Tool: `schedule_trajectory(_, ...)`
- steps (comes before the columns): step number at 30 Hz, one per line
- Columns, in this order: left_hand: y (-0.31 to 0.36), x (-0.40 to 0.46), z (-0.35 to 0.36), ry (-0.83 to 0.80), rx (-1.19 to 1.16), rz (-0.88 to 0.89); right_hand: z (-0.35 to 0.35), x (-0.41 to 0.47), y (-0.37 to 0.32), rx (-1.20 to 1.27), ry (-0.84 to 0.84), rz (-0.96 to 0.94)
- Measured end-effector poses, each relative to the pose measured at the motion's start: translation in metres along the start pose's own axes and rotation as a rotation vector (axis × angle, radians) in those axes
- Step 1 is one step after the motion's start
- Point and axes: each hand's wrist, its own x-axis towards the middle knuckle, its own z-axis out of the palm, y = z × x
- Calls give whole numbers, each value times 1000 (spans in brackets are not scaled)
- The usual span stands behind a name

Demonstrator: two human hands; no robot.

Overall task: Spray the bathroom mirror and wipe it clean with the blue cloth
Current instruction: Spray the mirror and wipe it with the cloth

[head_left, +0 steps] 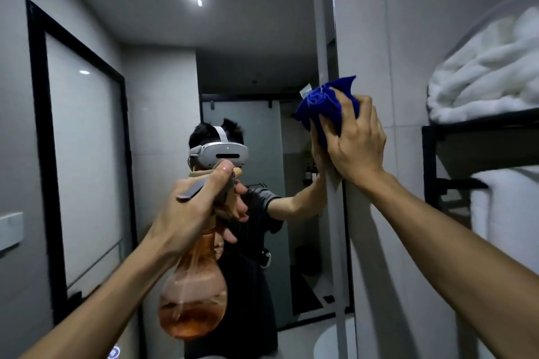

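1. Step in hand: wiping the right edge of the bathroom mirror [248,73]. The right hand [354,143] presses the bunched blue cloth [323,102] against the glass beside the mirror's dark right frame, at about mid-height.
2. Right-hand state: the fingers are curled round the cloth and grip it, with the palm side toward the glass. The wrist is bent back and the forearm rises from the lower right of the scene.
3. Recommended technique: spread the cloth flatter so that more fabric meets the glass. Work in overlapping strokes from the top down. Carry each stroke fully to the frame, where streaks are likely to collect.
4. Left-hand state: the left hand [198,210] grips the neck of the orange spray bottle [194,297], fingers wrapped round it, the thumb raised over the spray head. The bottle hangs upright in front of the mirror's centre, near the viewer, and is partly filled.
5. Keep the nozzle aimed at the glass and clear of the wiping hand.
6. Whether spray droplets lie on the glass cannot be determined.
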Motion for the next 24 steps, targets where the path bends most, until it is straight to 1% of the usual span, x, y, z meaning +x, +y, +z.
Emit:
schedule_trajectory(3,1,-2,4,20,21,-24,-5,-9,4,1,-23,19)
schedule_trajectory(8,-3,2,4,56,114,9,-8,-10,2,-6,-23,16)
schedule_trajectory(11,-3,5,-8,167,-46,-7,-8,-11,1,-8,-22,37)
schedule_trajectory(13,2,7,-24,201,-158,-35,-7,-15,-1,-11,-9,62)
schedule_trajectory(15,8,8,-39,157,-199,-45,-5,-15,-9,-14,12,123)
schedule_trajectory(17,9,10,-48,111,-138,-55,-2,-8,-25,-8,38,231)
schedule_trajectory(19,6,11,-49,92,-110,-65,4,0,-43,11,53,274)
schedule_trajectory(22,-1,14,-50,75,-181,-46,11,-3,-67,42,33,154)
schedule_trajectory(24,-4,14,-53,79,-253,-52,13,-28,-74,40,24,-12)
